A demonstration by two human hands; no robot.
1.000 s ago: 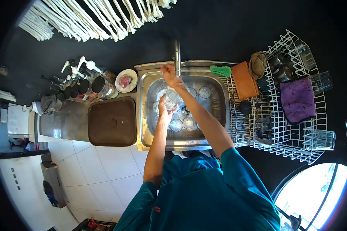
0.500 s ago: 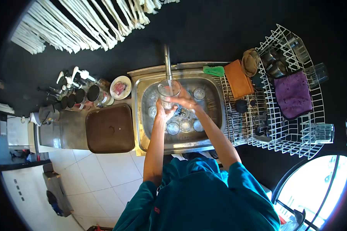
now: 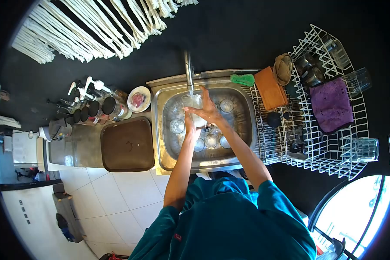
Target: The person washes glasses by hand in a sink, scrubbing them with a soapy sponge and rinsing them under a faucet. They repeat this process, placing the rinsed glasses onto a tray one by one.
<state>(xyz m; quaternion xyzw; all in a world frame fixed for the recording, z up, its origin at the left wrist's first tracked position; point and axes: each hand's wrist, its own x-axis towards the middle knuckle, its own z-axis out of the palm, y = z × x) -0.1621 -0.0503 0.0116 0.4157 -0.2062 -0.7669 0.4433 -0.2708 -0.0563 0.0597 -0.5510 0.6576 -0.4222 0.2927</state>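
Note:
A clear drinking glass (image 3: 196,102) is under the tap (image 3: 189,69), above the sink (image 3: 158,147). Closed around its lower part is my left hand (image 3: 192,126). My right hand (image 3: 209,113) wraps its side, with the thumb across the front and the fingers reaching up along it. Part of the glass is hidden behind my fingers, and water blurs its outline. Below my hands, several other glasses stand on the sink floor, among them one glass (image 3: 177,126) at the left and another glass (image 3: 226,105) at the right.
A brown tray (image 3: 128,145) and a plate (image 3: 139,99) with something pink lie left of the sink. Dark-lidded jars (image 3: 109,105) stand beyond. On the right are a green cloth (image 3: 242,79), an orange cloth (image 3: 270,89) and a white wire rack (image 3: 329,162) holding glassware and a purple cloth (image 3: 331,106).
The glass has tipped and moved under the tap's stream. My right hand has shifted, its fingers now stretched up along the glass. The view has shifted slightly.

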